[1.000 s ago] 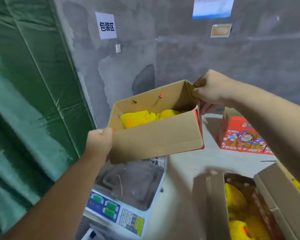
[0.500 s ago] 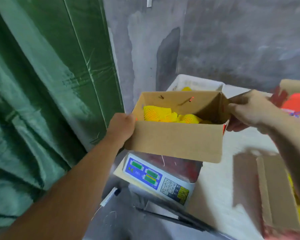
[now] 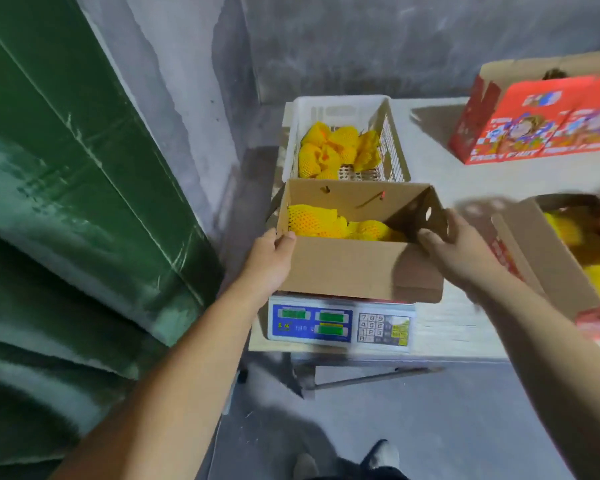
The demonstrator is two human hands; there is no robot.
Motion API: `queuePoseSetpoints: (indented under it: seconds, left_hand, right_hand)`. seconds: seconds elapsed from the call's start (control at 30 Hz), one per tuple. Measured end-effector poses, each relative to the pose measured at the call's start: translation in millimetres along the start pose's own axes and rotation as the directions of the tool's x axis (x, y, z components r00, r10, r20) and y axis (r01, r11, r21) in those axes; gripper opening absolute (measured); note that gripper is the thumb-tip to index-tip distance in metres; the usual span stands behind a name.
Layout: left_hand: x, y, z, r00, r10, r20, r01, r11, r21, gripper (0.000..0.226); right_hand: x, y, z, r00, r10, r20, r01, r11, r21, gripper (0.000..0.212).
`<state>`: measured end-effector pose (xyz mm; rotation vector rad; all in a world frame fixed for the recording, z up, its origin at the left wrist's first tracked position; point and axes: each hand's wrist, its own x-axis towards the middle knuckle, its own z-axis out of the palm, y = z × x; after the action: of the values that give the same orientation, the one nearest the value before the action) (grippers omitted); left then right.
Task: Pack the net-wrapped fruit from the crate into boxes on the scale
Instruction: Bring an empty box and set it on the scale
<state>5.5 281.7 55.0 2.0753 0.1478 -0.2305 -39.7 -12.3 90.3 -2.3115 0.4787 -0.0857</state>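
Grey wall, hands (image 3: 271,261) (image 3: 465,251) gripping box (image 3: 357,268) edges

The box (image 3: 357,268) I hold is plain brown cardboard, matt and slightly fibrous, with raw cut edges. Inside it the fruit (image 3: 312,221) sits in yellow foam netting, soft and dimpled. Behind the box, the crate (image 3: 329,110) is white plastic, smooth on its solid walls and slotted along one side. Below the box, the scale (image 3: 340,323) has a pale plastic body with a glossy printed front panel. To the right of the box, the printed carton (image 3: 534,129) shows a red coated face with a light sheen. Left of the box, the green curtain (image 3: 77,174) looks like shiny, creased cloth. The wall (image 3: 361,46) is rough, blotchy grey cement.
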Motion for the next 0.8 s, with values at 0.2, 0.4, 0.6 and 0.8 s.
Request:
queuePoseSetpoints:
  seconds: [0.2, 0.4, 0.6, 0.8]
  left_hand:
    - [-30, -33, -18, 0.959, 0.159, -0.233, -0.174, 0.984, -0.045, 0.038]
    - [-63, -45, -43, 0.956, 0.263, -0.127, -0.27, 0.962, -0.042, 0.044]
    - [-74, -45, -54, 0.954, 0.287, -0.086, -0.294, 0.952, -0.082, 0.039]
    - [-74, -37, -59, 0.956, 0.278, -0.089, -0.289, 0.944, -0.16, 0.032]
  right_hand:
    - [-96, -10, 52, 0.97, -0.127, -0.208, 0.102, 0.987, -0.127, 0.053]
    - [-114, -28, 54, 0.947, -0.305, -0.102, 0.303, 0.952, -0.033, 0.032]
    - [-113, -51, 46, 0.962, -0.269, 0.052, 0.264, 0.961, 0.078, 0.033]
    - [-101, -66, 48, 0.953, -0.285, 0.102, 0.272, 0.954, 0.127, 0.031]
